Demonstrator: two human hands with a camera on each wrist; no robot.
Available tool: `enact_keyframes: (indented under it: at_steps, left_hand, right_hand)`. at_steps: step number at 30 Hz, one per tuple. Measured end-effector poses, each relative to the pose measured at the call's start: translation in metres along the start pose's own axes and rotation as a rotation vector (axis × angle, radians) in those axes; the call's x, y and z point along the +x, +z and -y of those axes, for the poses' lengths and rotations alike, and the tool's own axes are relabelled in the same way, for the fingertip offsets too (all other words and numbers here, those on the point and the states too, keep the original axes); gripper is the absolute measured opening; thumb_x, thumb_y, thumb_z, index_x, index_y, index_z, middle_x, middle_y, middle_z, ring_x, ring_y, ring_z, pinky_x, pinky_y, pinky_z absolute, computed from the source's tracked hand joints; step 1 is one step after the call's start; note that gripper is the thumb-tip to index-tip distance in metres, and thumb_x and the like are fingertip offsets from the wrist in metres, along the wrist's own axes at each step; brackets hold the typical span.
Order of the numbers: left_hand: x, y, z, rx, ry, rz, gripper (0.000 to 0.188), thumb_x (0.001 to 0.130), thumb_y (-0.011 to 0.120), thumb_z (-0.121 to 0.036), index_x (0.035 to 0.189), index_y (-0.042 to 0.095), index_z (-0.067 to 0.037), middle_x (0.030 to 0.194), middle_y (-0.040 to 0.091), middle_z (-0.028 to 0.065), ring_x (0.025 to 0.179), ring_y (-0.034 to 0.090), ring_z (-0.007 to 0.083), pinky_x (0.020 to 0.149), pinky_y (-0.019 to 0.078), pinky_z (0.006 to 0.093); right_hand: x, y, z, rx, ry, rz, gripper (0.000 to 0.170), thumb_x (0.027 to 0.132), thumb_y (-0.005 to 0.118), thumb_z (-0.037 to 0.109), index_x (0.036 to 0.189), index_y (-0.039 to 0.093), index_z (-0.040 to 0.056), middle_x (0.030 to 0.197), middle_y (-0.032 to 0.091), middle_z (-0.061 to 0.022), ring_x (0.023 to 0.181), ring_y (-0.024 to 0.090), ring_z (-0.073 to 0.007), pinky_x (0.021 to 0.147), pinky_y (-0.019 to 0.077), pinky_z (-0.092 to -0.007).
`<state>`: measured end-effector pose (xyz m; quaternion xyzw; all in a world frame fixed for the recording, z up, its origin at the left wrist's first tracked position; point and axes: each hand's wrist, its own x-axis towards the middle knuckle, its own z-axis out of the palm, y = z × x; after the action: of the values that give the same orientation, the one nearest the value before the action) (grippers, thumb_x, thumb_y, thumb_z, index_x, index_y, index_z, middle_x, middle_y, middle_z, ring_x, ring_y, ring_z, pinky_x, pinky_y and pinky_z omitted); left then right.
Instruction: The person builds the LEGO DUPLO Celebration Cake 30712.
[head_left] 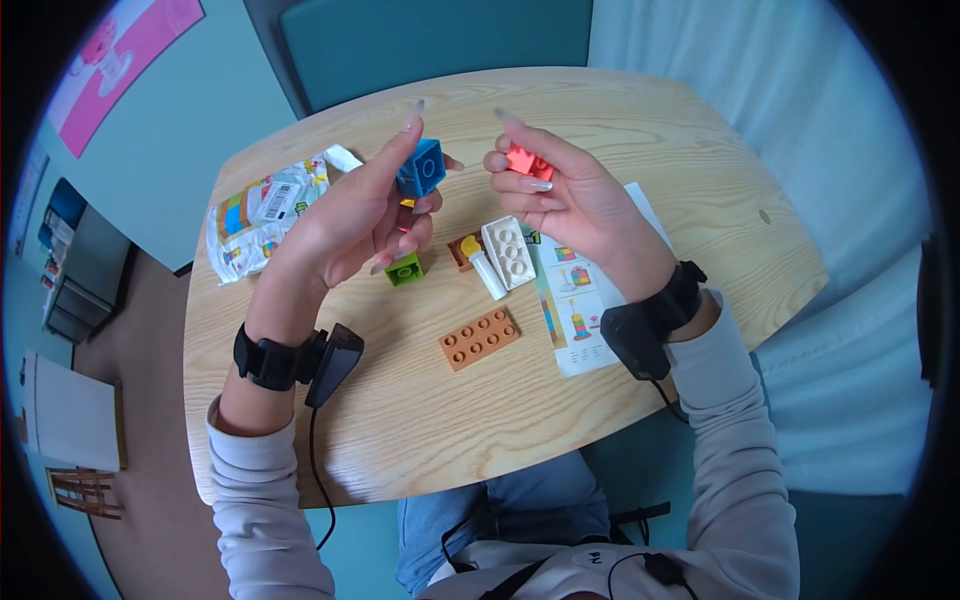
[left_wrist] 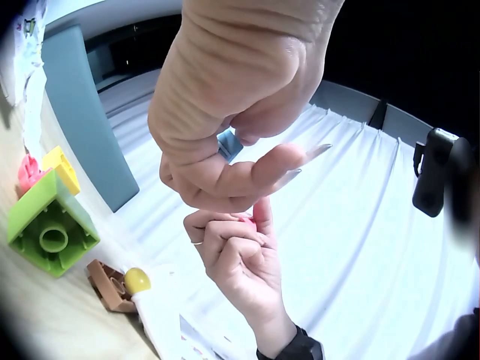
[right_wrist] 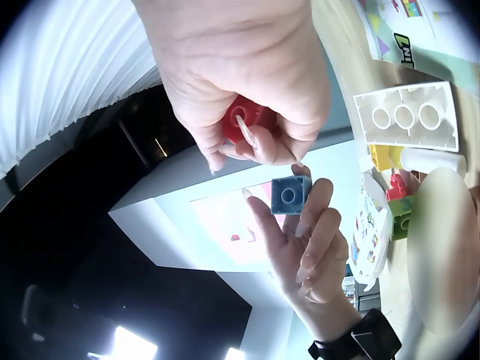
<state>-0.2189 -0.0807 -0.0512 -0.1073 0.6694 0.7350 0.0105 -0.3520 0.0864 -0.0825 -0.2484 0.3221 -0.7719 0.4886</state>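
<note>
My left hand (head_left: 350,220) grips a blue brick (head_left: 422,168) above the table, its hollow underside with one ring showing. In my right hand (head_left: 580,195) a red piece (head_left: 528,162) is pinched between thumb and fingers. The two hands are raised side by side and apart. Below the left hand a green brick (head_left: 405,269) lies on the table, with yellow and red pieces by it in the left wrist view. A white brick (head_left: 509,253) lies upside down beside a white stick with a yellow end (head_left: 484,268); a brown piece (left_wrist: 111,286) touches them.
An orange-brown eight-stud brick (head_left: 480,339) lies near the middle of the table (head_left: 400,430). At the left is a printed plastic bag (head_left: 262,215); an instruction sheet (head_left: 585,335) lies partly under my right forearm. A teal chair back (head_left: 430,50) stands beyond the far edge.
</note>
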Motion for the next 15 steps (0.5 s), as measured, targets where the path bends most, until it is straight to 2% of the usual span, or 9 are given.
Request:
enact_keyframes:
  at_steps: [2,5,7,9,11,13,14,15]
  left_hand:
    - [-0.001,-0.001,-0.002,-0.023,-0.009,0.015,0.062,0.097,0.036,-0.058,0.121,0.050,-0.002,0.072,0.045,0.0007,0.045,0.043,0.0080,0.029,0.0309,0.0189]
    - [-0.004,-0.004,-0.003,-0.042,0.002,0.050,0.057,0.099,0.038,-0.051,0.125,0.046,-0.001,0.077,0.043,0.0014,0.047,0.041,0.0091,0.029,0.0321,0.0203]
    - [-0.004,-0.008,-0.004,-0.042,0.021,0.072,0.055,0.100,0.038,-0.048,0.127,0.044,-0.001,0.079,0.043,0.0017,0.048,0.040,0.0096,0.029,0.0326,0.0211]
    - [-0.003,-0.013,-0.004,-0.011,0.056,0.119,0.051,0.098,0.044,-0.047,0.121,0.045,-0.002,0.081,0.045,0.0030,0.050,0.046,0.0118,0.037,0.0366,0.0256]
    - [-0.005,-0.009,-0.005,0.013,0.078,0.124,0.055,0.096,0.048,-0.049,0.120,0.047,0.000,0.079,0.045,0.0032,0.050,0.046,0.0116,0.038,0.0371,0.0254]
    - [-0.010,-0.003,-0.007,0.237,0.134,-0.005,0.060,0.093,0.052,-0.054,0.117,0.050,0.001,0.077,0.044,0.0029,0.049,0.046,0.0109,0.039,0.0380,0.0243]
    - [-0.012,-0.002,-0.007,0.290,0.131,-0.017,0.049,0.097,0.049,-0.045,0.120,0.053,-0.001,0.073,0.045,0.0018,0.050,0.044,0.0072,0.035,0.0383,0.0215]
    - [-0.014,-0.003,-0.010,0.284,0.134,-0.011,0.049,0.097,0.049,-0.045,0.120,0.053,-0.001,0.073,0.045,0.0018,0.050,0.044,0.0072,0.035,0.0383,0.0215]
  right_hand:
    - [-0.001,0.003,0.000,-0.025,-0.010,0.022,0.032,0.088,0.069,0.029,0.093,0.048,0.0055,0.083,0.052,-0.0068,0.056,0.041,-0.0069,0.044,0.0300,-0.0175]
    - [-0.005,0.010,0.003,0.021,-0.036,-0.087,0.026,0.087,0.067,0.024,0.088,0.048,0.0068,0.076,0.052,-0.0052,0.054,0.041,-0.0069,0.042,0.0286,-0.0187]
    - [-0.008,0.014,0.008,-0.162,-0.142,-0.165,0.027,0.087,0.065,0.028,0.085,0.047,0.0081,0.075,0.051,-0.0050,0.054,0.042,-0.0073,0.040,0.0269,-0.0203]
    - [-0.009,0.010,0.017,-0.163,-0.158,-0.150,0.028,0.087,0.064,0.031,0.084,0.046,0.0092,0.072,0.049,-0.0036,0.052,0.041,-0.0071,0.039,0.0261,-0.0207]
    - [-0.009,0.002,0.028,-0.171,-0.174,-0.137,0.029,0.087,0.063,0.034,0.082,0.046,0.0104,0.068,0.047,-0.0022,0.050,0.040,-0.0070,0.038,0.0252,-0.0210]
    - [-0.010,-0.004,0.037,-0.221,-0.173,-0.086,0.031,0.087,0.062,0.036,0.078,0.044,0.0123,0.061,0.042,0.0013,0.045,0.036,-0.0064,0.038,0.0242,-0.0203]
    - [-0.012,-0.005,0.039,-0.229,-0.172,-0.095,0.031,0.087,0.062,0.036,0.078,0.044,0.0123,0.061,0.042,0.0013,0.045,0.036,-0.0064,0.038,0.0242,-0.0203]
    - [-0.013,-0.004,0.040,-0.324,-0.141,-0.098,0.031,0.091,0.057,0.037,0.082,0.049,0.0086,0.061,0.040,0.0016,0.045,0.034,-0.0062,0.038,0.0247,-0.0198]
